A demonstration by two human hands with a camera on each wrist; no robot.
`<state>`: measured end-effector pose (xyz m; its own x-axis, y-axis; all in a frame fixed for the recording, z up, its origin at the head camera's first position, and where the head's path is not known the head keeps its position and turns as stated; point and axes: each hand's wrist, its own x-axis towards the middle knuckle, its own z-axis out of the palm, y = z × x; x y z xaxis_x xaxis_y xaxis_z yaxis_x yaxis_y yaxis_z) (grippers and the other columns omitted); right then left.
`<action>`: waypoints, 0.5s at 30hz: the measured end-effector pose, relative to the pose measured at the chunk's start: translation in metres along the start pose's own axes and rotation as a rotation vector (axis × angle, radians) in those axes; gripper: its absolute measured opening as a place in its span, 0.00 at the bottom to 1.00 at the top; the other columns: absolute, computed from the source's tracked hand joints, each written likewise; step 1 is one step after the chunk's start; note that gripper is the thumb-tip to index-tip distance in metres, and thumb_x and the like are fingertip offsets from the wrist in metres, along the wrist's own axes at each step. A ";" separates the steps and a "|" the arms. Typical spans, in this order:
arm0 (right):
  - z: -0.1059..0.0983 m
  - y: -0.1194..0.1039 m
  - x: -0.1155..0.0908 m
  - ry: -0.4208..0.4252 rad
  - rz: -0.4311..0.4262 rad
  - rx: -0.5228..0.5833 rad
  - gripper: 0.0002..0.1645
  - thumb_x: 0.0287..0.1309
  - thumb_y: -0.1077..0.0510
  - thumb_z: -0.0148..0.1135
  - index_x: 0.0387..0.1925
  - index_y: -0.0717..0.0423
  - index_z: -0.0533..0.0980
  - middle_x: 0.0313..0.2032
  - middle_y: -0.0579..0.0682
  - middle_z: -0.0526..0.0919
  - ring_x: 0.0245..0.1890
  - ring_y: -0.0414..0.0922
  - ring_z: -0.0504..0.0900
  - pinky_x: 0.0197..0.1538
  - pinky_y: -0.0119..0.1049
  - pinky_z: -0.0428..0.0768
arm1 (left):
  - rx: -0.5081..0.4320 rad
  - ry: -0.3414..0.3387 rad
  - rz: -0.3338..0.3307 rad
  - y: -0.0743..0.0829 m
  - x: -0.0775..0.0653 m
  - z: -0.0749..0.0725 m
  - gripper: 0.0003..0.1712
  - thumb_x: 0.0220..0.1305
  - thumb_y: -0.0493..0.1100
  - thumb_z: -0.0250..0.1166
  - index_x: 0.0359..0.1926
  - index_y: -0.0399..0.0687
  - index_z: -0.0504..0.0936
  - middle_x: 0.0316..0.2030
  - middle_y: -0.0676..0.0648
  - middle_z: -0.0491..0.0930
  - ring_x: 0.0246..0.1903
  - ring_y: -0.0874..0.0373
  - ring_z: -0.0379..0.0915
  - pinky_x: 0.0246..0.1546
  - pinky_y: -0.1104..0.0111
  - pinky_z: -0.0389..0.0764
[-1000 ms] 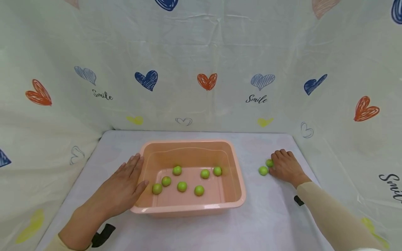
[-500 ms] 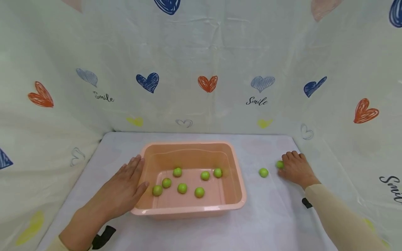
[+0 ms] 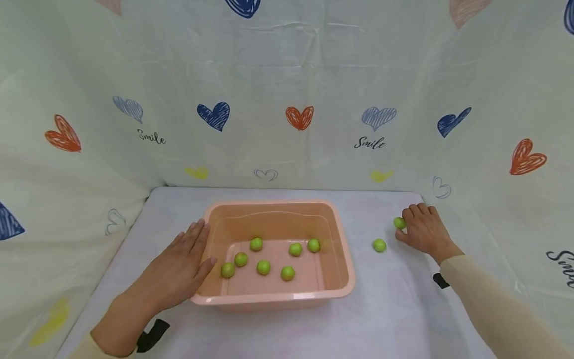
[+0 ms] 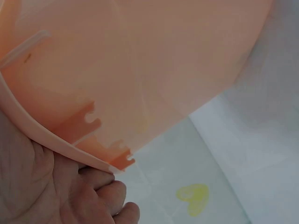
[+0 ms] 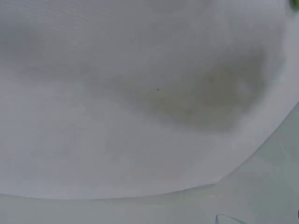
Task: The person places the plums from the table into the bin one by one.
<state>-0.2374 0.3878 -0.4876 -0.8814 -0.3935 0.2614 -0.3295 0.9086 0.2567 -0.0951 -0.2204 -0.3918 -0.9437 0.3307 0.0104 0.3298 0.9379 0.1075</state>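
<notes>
A peach-pink plastic basin (image 3: pixel 273 295) stands mid-table in the head view, with several small round green fruits (image 3: pixel 263 268) on its floor. My left hand (image 3: pixel 177 267) lies along the basin's left rim, fingers straight. From below, the left wrist view shows the palm (image 4: pixel 60 196) against that rim. To the right of the basin, my right hand (image 3: pixel 423 229) pinches one green fruit (image 3: pixel 399 223) between thumb and fingers, partly hidden by them. Another green fruit (image 3: pixel 379 245) lies loose on the tabletop nearby. The right wrist view misses the hand; only a green sliver (image 5: pixel 294 4) enters its upper corner.
A white cloth (image 3: pixel 376 319) covers the table, whose far edge meets a hanging sheet (image 3: pixel 269 65) printed with hearts and "Smile". The sheet also rises along both sides. Black straps (image 3: pixel 152 335) show beneath the wrists.
My right hand has moved right, then away toward the far edge, carrying a fruit away from the loose one. The left hand and basin keep their places; the head view has shifted slightly.
</notes>
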 end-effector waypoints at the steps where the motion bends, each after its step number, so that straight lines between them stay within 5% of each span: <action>1: -0.003 -0.002 0.003 0.009 -0.005 -0.001 0.25 0.55 0.46 0.69 0.38 0.63 0.71 0.34 0.55 0.71 0.40 0.56 0.68 0.45 0.55 0.71 | 0.000 -0.001 0.000 0.000 0.000 0.000 0.46 0.80 0.56 0.56 0.80 0.25 0.53 0.80 0.27 0.52 0.80 0.32 0.51 0.77 0.39 0.60; 15: -0.050 -0.033 0.047 0.125 -0.099 0.024 0.23 0.54 0.44 0.68 0.36 0.59 0.72 0.35 0.54 0.75 0.40 0.55 0.71 0.49 0.51 0.73 | 0.034 0.014 0.001 0.000 0.000 0.000 0.45 0.80 0.55 0.57 0.79 0.25 0.55 0.80 0.28 0.54 0.79 0.32 0.52 0.77 0.39 0.60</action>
<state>-0.2510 0.3326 -0.4369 -0.7954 -0.4947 0.3503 -0.4222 0.8668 0.2655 -0.0955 -0.2206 -0.3916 -0.9436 0.3301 0.0242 0.3310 0.9408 0.0735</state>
